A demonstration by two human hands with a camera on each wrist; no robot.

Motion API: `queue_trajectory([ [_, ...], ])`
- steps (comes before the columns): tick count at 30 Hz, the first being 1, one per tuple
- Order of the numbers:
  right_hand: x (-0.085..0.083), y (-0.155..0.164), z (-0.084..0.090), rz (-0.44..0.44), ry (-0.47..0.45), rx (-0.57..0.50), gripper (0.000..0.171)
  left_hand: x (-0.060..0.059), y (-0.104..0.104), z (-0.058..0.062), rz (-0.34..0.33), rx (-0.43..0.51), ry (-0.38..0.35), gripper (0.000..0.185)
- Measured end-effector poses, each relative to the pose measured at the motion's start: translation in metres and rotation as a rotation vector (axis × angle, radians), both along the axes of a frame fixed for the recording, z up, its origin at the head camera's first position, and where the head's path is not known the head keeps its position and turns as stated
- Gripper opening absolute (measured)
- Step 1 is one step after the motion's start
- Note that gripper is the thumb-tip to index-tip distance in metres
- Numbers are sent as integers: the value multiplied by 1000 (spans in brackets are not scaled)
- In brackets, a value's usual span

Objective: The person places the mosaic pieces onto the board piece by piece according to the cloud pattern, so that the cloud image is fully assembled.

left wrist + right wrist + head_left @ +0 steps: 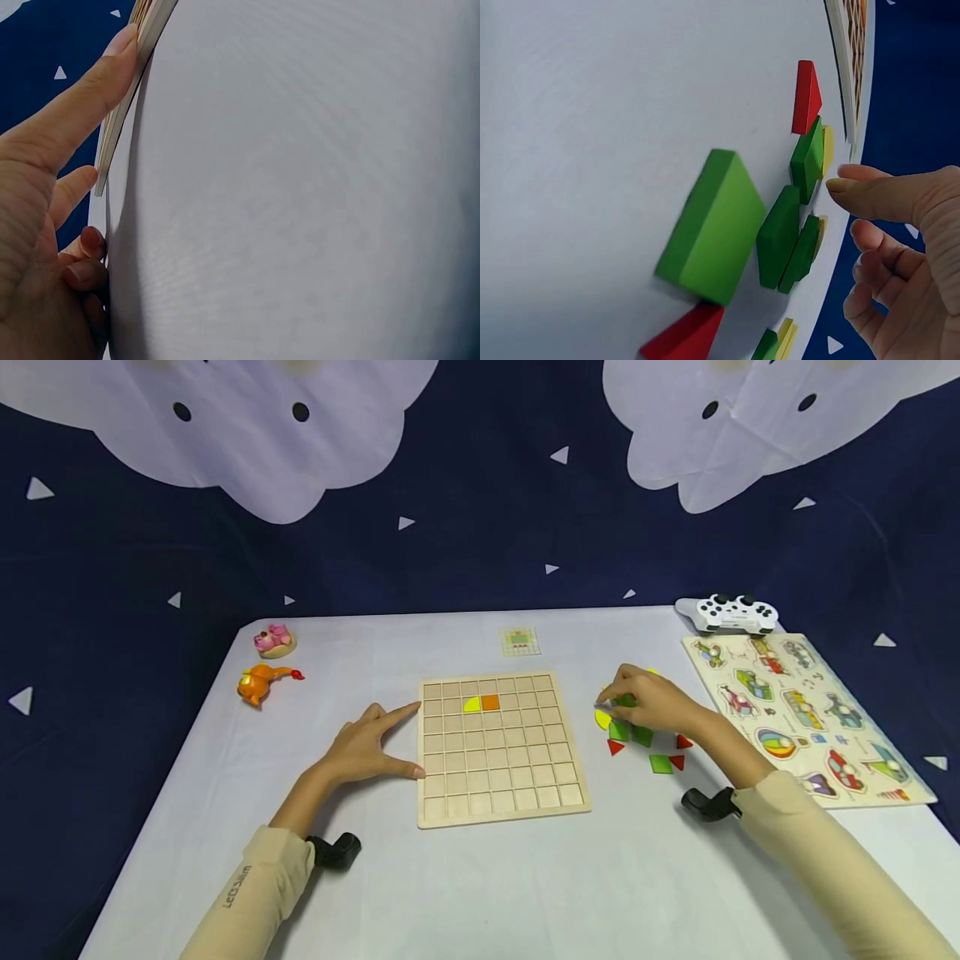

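A wooden grid board lies on the table, with a yellow quarter-circle piece and an orange square piece side by side in its upper cells. My left hand touches the board's left edge, thumb and index finger spread wide apart. Over a loose group of pieces hovers my right hand, thumb and index close together; no piece shows between them in the right wrist view. Beneath and around it are green squares, red triangles and yellow pieces, some partly hidden by the hand.
Behind the board lies a small pattern card. A picture puzzle board takes up the right side, with a white game controller behind it. Pink and orange toy figures stand at the back left.
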State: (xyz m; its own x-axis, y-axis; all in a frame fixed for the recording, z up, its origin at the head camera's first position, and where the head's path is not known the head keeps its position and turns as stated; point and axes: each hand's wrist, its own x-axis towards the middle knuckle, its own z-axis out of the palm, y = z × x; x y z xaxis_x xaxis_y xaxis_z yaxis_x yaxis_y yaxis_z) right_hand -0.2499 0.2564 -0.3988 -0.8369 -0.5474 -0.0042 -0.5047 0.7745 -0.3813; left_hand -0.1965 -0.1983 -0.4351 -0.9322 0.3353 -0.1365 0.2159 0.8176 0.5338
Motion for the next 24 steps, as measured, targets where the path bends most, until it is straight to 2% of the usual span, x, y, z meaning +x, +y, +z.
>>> queue_trajectory([
  [8, 4, 1, -4, 27, -30, -7, 24, 0, -1, -1, 4, 9, 3, 109],
  [15, 5, -3, -6, 46, -16, -27, 28, 0, -1, -2, 1, 9, 8, 109],
  [24, 6, -4, -8, 48, 39, -25, 22, -1, -1, -2, 3, 13, 9, 109],
])
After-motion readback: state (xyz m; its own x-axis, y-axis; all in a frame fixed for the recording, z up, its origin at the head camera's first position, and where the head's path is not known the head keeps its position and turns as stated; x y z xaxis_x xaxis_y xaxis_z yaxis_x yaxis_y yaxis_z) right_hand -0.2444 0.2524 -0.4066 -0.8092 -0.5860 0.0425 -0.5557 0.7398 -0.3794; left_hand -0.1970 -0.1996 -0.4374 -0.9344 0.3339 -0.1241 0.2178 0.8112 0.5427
